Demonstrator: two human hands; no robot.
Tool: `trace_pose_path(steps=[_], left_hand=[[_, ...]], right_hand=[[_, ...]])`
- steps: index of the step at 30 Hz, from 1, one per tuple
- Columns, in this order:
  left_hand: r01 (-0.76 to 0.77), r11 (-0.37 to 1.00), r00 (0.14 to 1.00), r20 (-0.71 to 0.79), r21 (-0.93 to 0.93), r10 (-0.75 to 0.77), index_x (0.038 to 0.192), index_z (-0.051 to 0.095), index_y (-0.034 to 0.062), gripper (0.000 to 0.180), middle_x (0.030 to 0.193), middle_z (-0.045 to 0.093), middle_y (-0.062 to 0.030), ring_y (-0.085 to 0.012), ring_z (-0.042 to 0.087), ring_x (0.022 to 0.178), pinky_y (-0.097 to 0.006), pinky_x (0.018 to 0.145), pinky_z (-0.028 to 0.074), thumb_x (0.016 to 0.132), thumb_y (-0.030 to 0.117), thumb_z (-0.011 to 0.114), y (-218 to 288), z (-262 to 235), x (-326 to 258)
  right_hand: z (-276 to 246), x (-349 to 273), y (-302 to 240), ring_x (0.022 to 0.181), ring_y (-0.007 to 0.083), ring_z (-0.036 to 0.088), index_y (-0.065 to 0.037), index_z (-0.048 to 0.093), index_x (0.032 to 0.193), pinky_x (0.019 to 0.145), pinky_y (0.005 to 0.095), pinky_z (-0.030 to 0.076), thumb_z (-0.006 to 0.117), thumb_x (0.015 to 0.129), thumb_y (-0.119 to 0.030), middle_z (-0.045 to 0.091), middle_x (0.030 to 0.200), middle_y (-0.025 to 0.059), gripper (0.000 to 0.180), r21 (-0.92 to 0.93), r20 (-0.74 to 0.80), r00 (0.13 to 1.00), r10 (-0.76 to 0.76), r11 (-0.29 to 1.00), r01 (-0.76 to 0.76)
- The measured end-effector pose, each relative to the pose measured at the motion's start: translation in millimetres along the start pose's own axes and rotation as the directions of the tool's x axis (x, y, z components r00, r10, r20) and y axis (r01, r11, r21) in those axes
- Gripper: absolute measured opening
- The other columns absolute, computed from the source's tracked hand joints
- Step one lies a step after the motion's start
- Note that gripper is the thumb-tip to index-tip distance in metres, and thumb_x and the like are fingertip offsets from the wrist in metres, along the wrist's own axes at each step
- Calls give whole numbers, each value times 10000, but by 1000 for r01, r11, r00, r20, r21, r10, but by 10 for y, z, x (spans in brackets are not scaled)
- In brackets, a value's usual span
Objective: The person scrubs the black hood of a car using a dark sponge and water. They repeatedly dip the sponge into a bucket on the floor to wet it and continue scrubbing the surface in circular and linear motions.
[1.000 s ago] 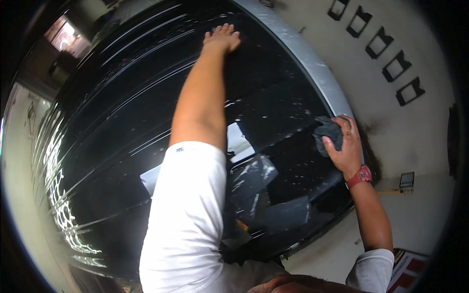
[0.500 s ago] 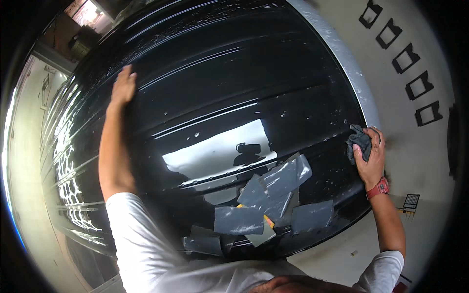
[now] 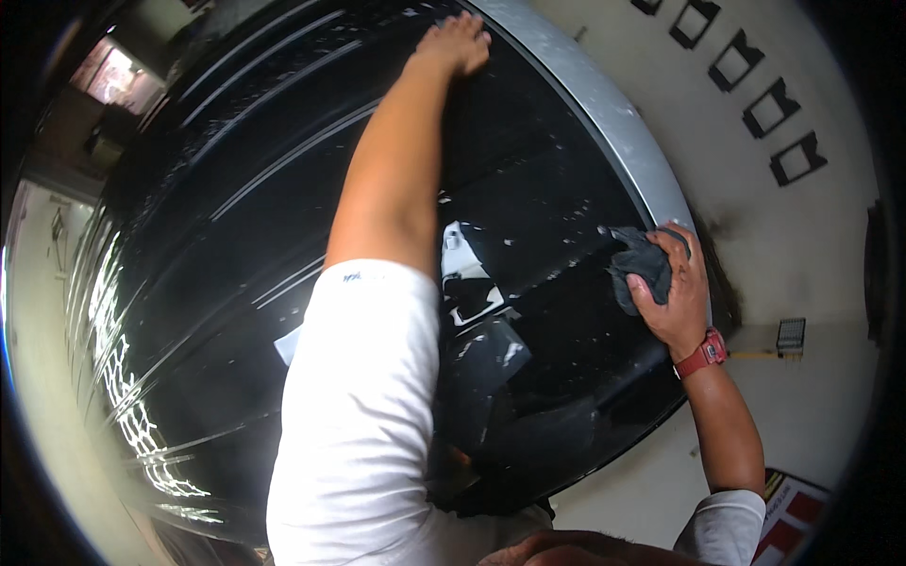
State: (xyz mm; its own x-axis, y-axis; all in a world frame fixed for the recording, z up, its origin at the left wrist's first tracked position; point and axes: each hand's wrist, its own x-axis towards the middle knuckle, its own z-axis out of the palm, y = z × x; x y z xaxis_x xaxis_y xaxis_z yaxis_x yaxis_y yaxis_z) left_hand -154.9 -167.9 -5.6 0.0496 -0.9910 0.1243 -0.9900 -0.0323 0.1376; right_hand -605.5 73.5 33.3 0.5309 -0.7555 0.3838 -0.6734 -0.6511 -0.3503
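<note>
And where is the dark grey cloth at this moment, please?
The cloth is right of centre in the head view, in the right hand, near the silver strip.

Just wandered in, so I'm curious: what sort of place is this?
Probably a vehicle paint or body workshop: a glossy black panel, grey sheets lying on it, and a dark cloth in the right hand.

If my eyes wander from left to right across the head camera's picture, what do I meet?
Bright opening → left hand → dark grey cloth held in the right hand → small gridded panel.
</note>
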Motion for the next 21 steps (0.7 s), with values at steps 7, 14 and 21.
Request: trace_pose_path(steps=[7, 14, 21], left_hand=[[10, 970, 999, 42, -243, 0, 1578, 553, 152, 521, 1689, 465, -59, -280, 314, 1619, -391, 1329, 261, 1174, 382, 318, -1459, -1034, -2704], [146, 911, 981, -64, -387, -184, 1474, 642, 69, 532, 1652, 518, -100, -304, 310, 1625, -407, 1334, 215, 1165, 390, 350, -1854, -1130, -3479], [-105, 988, 994, -5, -113, 106, 1596, 514, 116, 580, 1701, 430, -113, -313, 447, 1538, -417, 1264, 376, 1156, 398, 262, -152, -310, -803]], right_hand=[[-12, -103, 11, 1290, 454, 577, -30, 631, 1273, 1107, 546, 456, 793, 867, -250, 635, 1272, 207, 490, -25, -32, 999, 5, 1000, -6], [19, -34, -66, 1271, 443, 577, -38, 642, 1265, 1101, 528, 451, 804, 852, -240, 614, 1299, 215, 487, -21, -27, 1000, -1, 1000, 1], [30, 18, -76, 1252, 453, 587, -35, 639, 1266, 1091, 528, 462, 817, 839, -249, 618, 1291, 224, 510, -7, -29, 998, -49, 999, 49]])
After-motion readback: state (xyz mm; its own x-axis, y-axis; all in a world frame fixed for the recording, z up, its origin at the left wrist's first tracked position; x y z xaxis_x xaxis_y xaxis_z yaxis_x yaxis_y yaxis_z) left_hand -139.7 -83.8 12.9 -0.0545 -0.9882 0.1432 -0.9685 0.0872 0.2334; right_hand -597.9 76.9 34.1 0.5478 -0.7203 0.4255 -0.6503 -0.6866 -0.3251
